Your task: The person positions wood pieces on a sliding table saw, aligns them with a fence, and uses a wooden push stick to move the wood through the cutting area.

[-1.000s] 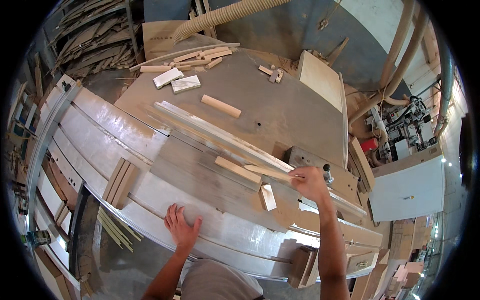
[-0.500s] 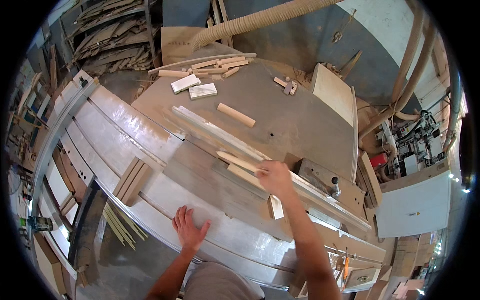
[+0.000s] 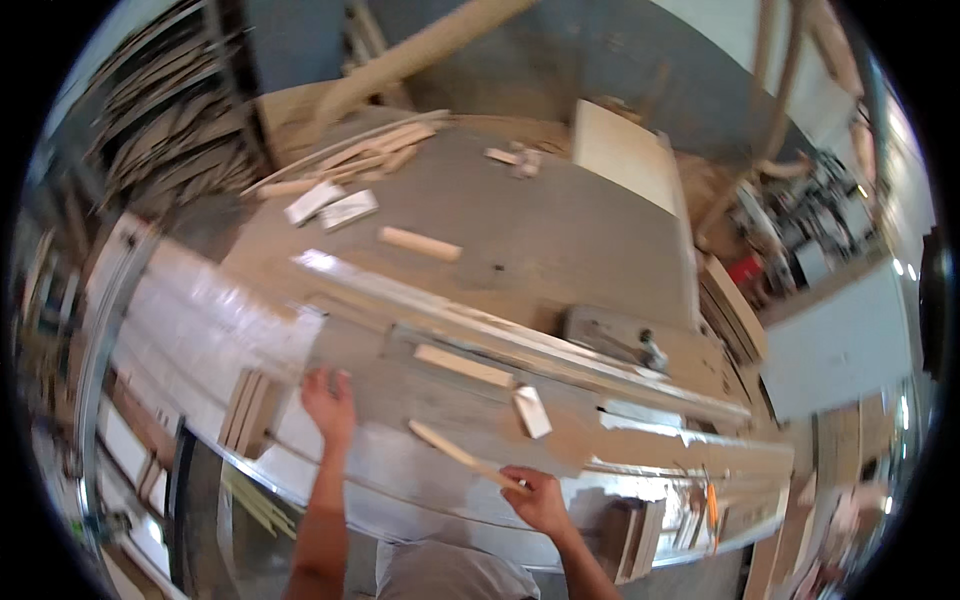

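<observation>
A thin strip of pale wood [image 3: 447, 445] is pinched at its near right end in my right hand [image 3: 537, 500], low over the metal worktable [image 3: 395, 492]. My left hand [image 3: 328, 403], somewhat blurred, is at the left of the work area with its fingers apart and nothing in it. A second wood strip [image 3: 463, 366] lies alongside the long straight fence [image 3: 490, 328]. At that strip's right end rests a small white-topped block [image 3: 532, 411].
Stacked brown wood pieces [image 3: 250, 412] stand left of my left hand. A round dowel [image 3: 420, 244], two white blocks [image 3: 348, 208] and several wood offcuts [image 3: 370, 150] lie beyond the fence. A dark plate with a knob [image 3: 652, 350] and an orange-handled tool [image 3: 711, 503] are at right.
My right hand has drawn the wood strip away from the fence toward my body. My left hand has shifted left and forward. The whole view has turned as well.
</observation>
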`<state>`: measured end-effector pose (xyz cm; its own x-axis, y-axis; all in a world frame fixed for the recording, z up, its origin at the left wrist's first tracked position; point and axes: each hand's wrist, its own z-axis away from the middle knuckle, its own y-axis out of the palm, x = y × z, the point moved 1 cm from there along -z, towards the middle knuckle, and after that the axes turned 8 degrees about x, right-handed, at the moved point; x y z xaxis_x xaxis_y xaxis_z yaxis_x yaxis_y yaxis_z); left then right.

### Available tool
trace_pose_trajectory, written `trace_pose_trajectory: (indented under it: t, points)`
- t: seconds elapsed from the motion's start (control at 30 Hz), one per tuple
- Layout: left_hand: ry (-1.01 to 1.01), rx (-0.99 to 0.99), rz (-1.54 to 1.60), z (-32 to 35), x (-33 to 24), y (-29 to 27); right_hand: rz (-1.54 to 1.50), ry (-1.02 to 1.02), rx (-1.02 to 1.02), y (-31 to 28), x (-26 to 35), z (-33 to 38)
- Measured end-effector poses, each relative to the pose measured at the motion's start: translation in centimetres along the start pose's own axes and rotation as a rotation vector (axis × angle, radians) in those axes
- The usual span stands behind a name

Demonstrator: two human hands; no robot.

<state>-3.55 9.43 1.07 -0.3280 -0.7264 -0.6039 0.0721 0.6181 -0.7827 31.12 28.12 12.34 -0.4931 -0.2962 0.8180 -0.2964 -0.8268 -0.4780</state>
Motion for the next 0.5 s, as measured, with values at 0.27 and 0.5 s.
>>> trace_pose_trajectory:
  t: [0.27,0.5]
  points:
    - [-0.341,0.245,0.373,-16.8,7.7,9.5,-0.182,0.194,-0.174,0.5,-2.9,9.1]
    - [-0.316,0.146,0.862,-24.4,10.9,8.8,-0.176,0.058,-0.233,1.1,-3.0,9.7]
